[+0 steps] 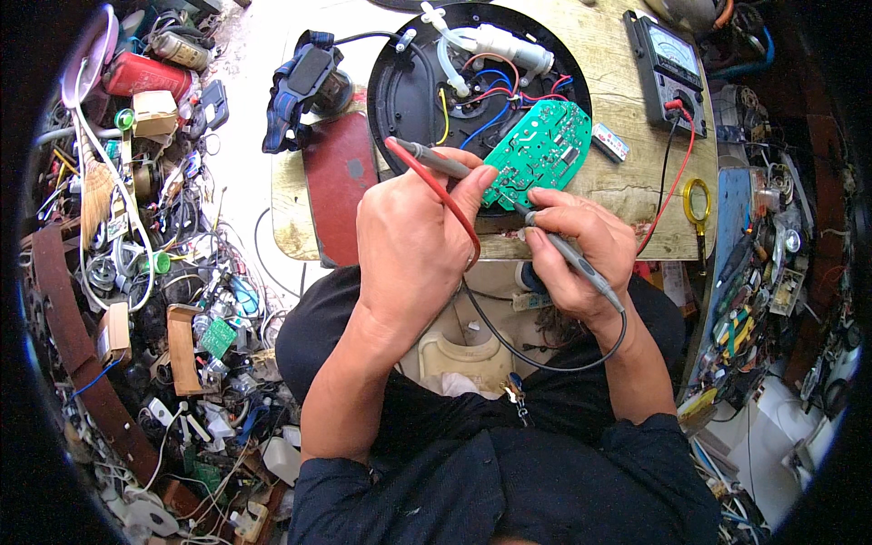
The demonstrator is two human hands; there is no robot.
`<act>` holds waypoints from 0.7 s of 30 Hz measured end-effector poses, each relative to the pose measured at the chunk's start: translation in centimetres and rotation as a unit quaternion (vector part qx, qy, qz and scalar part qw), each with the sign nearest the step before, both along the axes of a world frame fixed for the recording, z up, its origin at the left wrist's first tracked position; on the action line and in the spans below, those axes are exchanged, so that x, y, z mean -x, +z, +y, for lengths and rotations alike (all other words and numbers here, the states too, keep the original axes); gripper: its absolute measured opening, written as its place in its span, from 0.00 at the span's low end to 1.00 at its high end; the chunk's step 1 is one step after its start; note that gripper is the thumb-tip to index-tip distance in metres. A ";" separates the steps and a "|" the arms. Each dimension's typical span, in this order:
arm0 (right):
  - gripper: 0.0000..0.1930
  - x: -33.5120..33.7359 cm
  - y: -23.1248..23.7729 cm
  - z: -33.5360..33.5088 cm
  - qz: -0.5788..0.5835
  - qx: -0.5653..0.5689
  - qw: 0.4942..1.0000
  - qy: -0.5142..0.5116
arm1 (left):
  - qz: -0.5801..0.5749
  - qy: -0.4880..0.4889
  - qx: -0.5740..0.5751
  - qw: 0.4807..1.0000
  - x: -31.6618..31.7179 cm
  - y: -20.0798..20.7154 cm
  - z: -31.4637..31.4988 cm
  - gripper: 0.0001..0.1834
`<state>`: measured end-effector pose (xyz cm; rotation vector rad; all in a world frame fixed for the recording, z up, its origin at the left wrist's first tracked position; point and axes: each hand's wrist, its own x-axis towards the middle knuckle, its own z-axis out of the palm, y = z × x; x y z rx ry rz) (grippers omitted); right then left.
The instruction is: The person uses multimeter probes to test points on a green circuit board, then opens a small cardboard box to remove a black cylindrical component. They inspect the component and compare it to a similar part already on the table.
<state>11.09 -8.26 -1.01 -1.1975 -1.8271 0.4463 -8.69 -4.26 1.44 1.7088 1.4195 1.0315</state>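
Observation:
My left hand (pixel 409 241) is closed around a grey test probe (pixel 438 162) with a red lead; its tip is hidden behind my fingers, by the board's left edge. In my right hand (pixel 586 241) a second grey probe (pixel 586 268) trails a black lead, its tip at the lower edge of the green circuit board (pixel 549 150). My fingers also meet that edge. The board lies tilted over the rim of a round black housing (pixel 392 95), which holds coloured wires and a whitish cylindrical part (pixel 513 47) with tubing. Red and black leads plug into an analog multimeter (pixel 670 68) at the far right.
Left of the housing are a headlamp with a blue strap (pixel 289 113) and a dark red flat piece (pixel 338 168). A small box (pixel 610 143) sits right of the board, and a magnifying glass (pixel 698 202) at the table's right edge. Piled parts and cables (pixel 182 236) crowd both sides.

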 end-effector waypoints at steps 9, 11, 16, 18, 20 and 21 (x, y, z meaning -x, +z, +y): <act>0.12 0.0 0.2 0.0 -0.012 0.000 1.000 0.002 | 0.003 0.005 0.030 1.000 -0.1 0.3 -0.1 0.09; 0.12 0.0 0.1 0.0 -0.013 -0.005 1.000 0.001 | 0.004 0.007 0.025 1.000 -0.1 0.2 -0.1 0.09; 0.12 0.1 0.0 0.0 -0.016 -0.008 1.000 -0.002 | -0.001 0.010 0.030 0.999 -0.2 0.2 -0.1 0.09; 0.12 0.1 0.1 0.0 -0.018 -0.008 1.000 0.000 | 0.000 0.009 0.034 0.999 -0.2 0.2 -0.1 0.09; 0.12 0.0 0.1 0.1 -0.019 -0.009 1.000 0.003 | 0.007 0.009 0.037 0.999 -0.2 0.2 -0.1 0.09; 0.12 0.0 0.2 0.1 -0.020 -0.010 1.000 0.003 | 0.010 0.008 0.038 0.999 -0.2 0.1 -0.1 0.09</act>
